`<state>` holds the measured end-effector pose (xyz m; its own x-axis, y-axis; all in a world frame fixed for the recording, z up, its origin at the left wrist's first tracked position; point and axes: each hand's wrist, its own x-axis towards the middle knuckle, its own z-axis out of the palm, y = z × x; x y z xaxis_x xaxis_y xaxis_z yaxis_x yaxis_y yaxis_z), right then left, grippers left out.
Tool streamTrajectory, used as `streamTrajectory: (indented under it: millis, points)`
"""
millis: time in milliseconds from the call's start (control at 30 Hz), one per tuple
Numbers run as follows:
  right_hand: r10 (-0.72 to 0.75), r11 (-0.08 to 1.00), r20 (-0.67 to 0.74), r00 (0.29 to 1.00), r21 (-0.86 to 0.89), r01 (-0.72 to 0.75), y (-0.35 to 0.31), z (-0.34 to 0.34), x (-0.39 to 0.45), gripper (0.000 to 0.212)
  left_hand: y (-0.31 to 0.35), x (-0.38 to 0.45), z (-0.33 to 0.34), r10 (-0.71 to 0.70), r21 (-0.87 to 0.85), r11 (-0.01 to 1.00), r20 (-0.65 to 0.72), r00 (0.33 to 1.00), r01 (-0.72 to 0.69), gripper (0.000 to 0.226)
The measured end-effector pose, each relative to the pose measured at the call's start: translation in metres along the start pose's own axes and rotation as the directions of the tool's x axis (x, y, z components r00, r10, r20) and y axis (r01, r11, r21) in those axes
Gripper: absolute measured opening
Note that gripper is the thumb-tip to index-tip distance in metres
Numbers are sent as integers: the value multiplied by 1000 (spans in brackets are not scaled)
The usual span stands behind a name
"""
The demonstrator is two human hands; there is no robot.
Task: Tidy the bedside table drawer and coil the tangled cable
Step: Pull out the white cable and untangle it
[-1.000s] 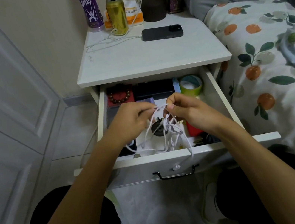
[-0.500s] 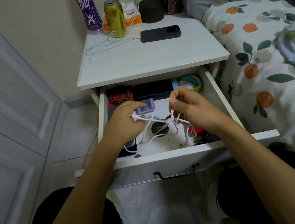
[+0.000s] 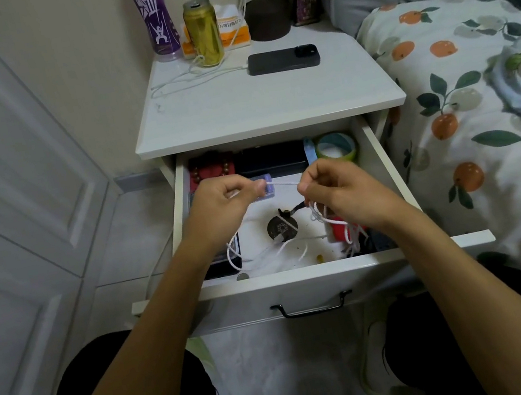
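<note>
Both hands' grip stretches cable left-to-right over drawer.

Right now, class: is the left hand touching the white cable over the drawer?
Touching. The head view shows the left hand pinching the cable at its fingertips, with a taut stretch running across to the right hand.
</note>
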<state>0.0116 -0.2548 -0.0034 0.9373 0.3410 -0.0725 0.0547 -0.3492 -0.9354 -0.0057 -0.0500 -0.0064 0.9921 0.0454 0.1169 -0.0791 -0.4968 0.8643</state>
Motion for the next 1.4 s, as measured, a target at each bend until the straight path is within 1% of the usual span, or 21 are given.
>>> streamTrajectory:
  millis: [100,167,233,300,367,433,467,600,700,767,867,967,1033,1133,1200,1267,1300,1400]
  points:
    - [66,996,126,990,45,-72,2,-8,-2,13,-2,2,-2,9,-46,999,-95,995,-13,18]
    - [81,994,199,977,54,-94,4,-13,-2,20,-4,2,-3,-27,-51,998,-115,993,22,20]
    - [75,994,186,980,64,-88,4,-13,-3,29,-7,2,-1,-99,-36,995,-44,994,98,21]
    - [54,995,102,993,75,-62,1,-11,-4,27,-6,1,1,-114,-18,993,55,992,116,15]
    - [31,995,26,999,92,-33,-2,-8,-5,20,0,-3,4,-16,-27,999,68,998,18,10]
    - [16,994,-13,1000,105,-14,-3,-7,-5,19,7,-7,6,106,-24,994,29,994,-105,15]
    - [15,993,-20,1000,116,-12,-4,-6,-6,19,8,-7,6,143,-11,990,11,990,-143,16]
    - [4,987,-38,999,162,2,-6,-6,-10,20,6,-5,0,246,88,967,-51,968,-241,19]
    - [-16,984,-49,999,176,25,-8,-5,-11,22,9,-5,-4,324,117,941,-35,945,-318,18]
    - [-20,986,-27,999,164,24,-9,-4,-12,23,11,-7,-5,346,141,930,-19,938,-340,17]
    - [7,990,30,1000,139,-11,-7,-5,-11,23,7,-5,-5,326,177,933,-45,944,-313,17]
    - [74,979,81,994,183,-88,-6,-6,-11,13,3,-5,-5,303,194,938,-65,951,-286,17]
    - [102,977,42,994,183,-108,-4,-7,-9,11,5,-6,-6,304,163,943,-73,950,-289,15]
    - [87,992,-119,989,98,-76,-2,-5,-8,7,13,-11,-7,308,89,949,-42,950,-303,6]
    - [66,996,-215,974,69,-53,0,-3,-8,6,16,-14,-4,274,43,961,4,962,-274,5]
    - [38,997,-241,970,78,-20,1,1,-8,7,16,-16,5,217,13,976,30,976,-218,13]
    - [22,997,-237,971,74,-5,0,3,-8,7,14,-16,8,200,14,980,21,980,-201,16]
    - [-17,999,-237,971,36,26,2,9,-6,10,9,-12,15,199,86,977,-43,979,-194,12]
